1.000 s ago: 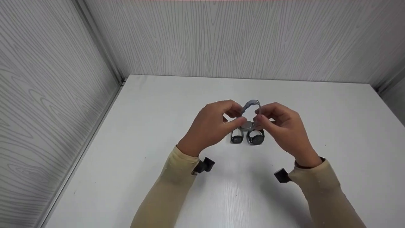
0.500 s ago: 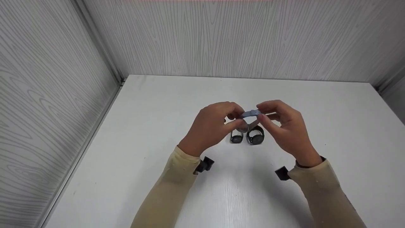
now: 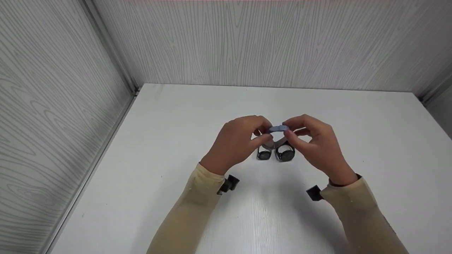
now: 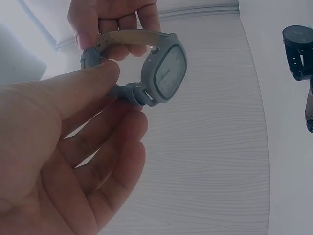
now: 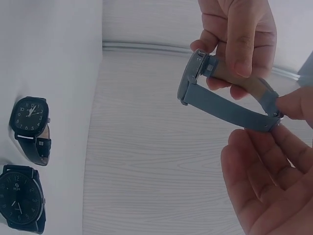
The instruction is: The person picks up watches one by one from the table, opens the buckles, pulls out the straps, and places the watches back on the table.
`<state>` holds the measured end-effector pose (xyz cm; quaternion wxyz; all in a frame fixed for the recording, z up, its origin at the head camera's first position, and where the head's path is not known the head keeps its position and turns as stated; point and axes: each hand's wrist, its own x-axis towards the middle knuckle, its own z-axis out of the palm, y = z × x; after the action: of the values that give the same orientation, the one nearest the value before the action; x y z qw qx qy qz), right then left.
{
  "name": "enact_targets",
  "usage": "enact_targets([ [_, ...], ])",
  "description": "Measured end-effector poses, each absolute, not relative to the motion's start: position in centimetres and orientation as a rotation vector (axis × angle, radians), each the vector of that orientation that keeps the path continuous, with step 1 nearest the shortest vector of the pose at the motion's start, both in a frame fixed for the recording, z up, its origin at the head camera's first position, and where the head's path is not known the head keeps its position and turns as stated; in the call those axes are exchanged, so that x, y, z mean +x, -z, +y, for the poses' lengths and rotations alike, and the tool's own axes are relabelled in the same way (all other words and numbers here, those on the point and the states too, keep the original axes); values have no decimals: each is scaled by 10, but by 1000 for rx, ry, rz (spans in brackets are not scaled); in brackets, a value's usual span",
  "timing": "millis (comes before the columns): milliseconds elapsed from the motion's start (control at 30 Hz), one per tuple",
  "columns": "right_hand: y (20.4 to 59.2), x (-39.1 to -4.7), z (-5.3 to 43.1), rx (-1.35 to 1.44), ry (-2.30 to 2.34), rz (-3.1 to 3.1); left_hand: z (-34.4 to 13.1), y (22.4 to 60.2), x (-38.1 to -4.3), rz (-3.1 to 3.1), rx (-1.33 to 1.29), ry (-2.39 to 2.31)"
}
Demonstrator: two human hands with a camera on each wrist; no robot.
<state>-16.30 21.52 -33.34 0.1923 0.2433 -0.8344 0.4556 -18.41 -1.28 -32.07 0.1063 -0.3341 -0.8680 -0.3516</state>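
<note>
A wristwatch (image 4: pixel 168 72) with a blue-grey strap is held up over the table, its strap fastened into a loop. My left hand (image 3: pixel 243 137) pinches the strap on one side between thumb and fingers. Opposite it, my right hand (image 3: pixel 314 143) pinches the strap near the buckle (image 5: pixel 277 116) with thumb and fingertips. The dial faces away from the right hand in the left wrist view. Tan lining (image 5: pixel 239 81) shows inside the loop.
Two black watches stand side by side on the white table (image 3: pixel 169 116), just below the hands: a squarish one (image 5: pixel 30 117) and a round one (image 5: pixel 19 198). White wood-grain panels (image 3: pixel 240 42) rise behind and at the left.
The wristwatch has been turned between the hands, so its strap loop, earlier standing high, now lies lower with the buckle end toward the head camera. Both hands keep nearly the same place.
</note>
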Motion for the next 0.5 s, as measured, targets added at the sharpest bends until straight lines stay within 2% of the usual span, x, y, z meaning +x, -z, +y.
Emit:
enact_targets([
  [500,340,-166,215,780,-1204,-2346,-8,325,-183,-2503,-1062,1005],
])
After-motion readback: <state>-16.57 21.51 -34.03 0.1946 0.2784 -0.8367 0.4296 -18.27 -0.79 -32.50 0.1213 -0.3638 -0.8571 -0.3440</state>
